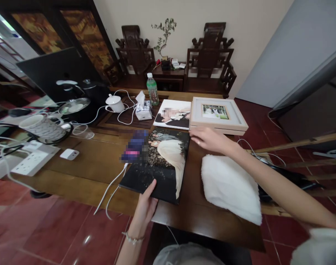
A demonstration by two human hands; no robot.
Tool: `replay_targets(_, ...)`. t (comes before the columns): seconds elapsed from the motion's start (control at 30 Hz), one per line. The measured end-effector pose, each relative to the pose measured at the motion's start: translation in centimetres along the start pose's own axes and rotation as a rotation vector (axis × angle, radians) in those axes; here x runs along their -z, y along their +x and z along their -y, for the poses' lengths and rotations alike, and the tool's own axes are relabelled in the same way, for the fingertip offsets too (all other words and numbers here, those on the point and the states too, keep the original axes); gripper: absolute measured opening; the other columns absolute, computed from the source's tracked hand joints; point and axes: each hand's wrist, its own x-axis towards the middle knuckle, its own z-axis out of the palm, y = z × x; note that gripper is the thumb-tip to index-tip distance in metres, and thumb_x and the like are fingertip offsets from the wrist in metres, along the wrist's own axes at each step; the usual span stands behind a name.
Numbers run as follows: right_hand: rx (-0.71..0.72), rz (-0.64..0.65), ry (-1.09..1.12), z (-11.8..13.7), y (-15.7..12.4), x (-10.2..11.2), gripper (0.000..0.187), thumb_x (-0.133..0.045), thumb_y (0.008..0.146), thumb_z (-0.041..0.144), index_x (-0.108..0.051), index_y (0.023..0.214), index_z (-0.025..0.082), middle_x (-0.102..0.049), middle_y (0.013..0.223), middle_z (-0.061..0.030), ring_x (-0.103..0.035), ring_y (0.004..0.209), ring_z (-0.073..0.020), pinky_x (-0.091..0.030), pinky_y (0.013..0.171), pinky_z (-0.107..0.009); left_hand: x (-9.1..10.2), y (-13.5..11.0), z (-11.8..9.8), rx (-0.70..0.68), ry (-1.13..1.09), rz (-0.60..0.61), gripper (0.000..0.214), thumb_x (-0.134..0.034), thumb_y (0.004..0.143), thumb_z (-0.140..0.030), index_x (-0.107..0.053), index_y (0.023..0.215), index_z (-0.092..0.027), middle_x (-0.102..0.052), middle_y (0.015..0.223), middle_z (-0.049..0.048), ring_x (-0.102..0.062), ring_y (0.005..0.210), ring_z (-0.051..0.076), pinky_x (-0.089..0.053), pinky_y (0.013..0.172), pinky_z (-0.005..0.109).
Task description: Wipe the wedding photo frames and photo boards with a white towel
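A dark photo album (168,169) with a couple in wedding clothes on its cover lies at the middle of the table, its near edge over the table's front. My left hand (149,198) grips that near edge, thumb on top and fingers underneath. My right hand (202,138) is at the album's far right corner, fingers bent and close together at its edge. A second wedding photo piece (174,114), pale-topped, lies just beyond. Beside it is a light wooden box frame (220,127) with a small photo inside. A white fluffy cloth (230,186) lies below my right forearm.
A blurred-out phone (134,147) with a white cable adjoins the album's left edge. Further left are a charger (69,154), a power strip (35,160), a patterned mug (45,127) and a laptop (60,70). Behind stand a tissue box (144,111), a bottle (152,90) and a lidded cup (115,104).
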Motion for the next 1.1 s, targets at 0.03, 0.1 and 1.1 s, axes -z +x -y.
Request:
replay_targets(0.03,0.046,0.073,-0.147,-0.7,2.2,-0.8,0.019,-0.047,0.088,0.016,-0.065,0.093,0.013,-0.068,0.097,-0.0135,-0.062,0.093,-0.0233,-0.048,0.083,-0.039,0.0,0.0,0.0,-0.005,0.007,0.003,0.041,-0.060,0.082,-0.002,-0.061,0.120,-0.017,-0.075,0.093,0.0034,-0.071,0.087,0.016,-0.057,0.083,0.024)
replay_targets(0.1,0.089,0.146,-0.370,-1.9,6.2,-2.5,0.025,-0.044,0.087,0.011,-0.061,0.104,0.007,-0.064,0.104,-0.0196,-0.055,0.105,-0.0285,-0.043,0.089,-0.042,0.3,0.0,0.2,-0.017,0.014,0.019,0.044,-0.064,0.079,-0.003,-0.061,0.120,-0.020,-0.074,0.098,0.0034,-0.070,0.092,0.018,-0.056,0.087,0.026)
replay_targets(1.1,0.172,0.295,-0.491,-6.3,14.8,-2.9,0.048,-0.040,0.087,0.023,-0.043,0.130,0.001,-0.062,0.110,-0.0225,-0.059,0.091,-0.0294,-0.041,0.073,-0.037,-2.5,2.0,-0.9,-0.095,0.100,0.377,0.042,-0.075,0.074,-0.019,-0.059,0.112,-0.020,-0.071,0.105,0.0076,-0.064,0.106,0.025,-0.048,0.096,0.042)
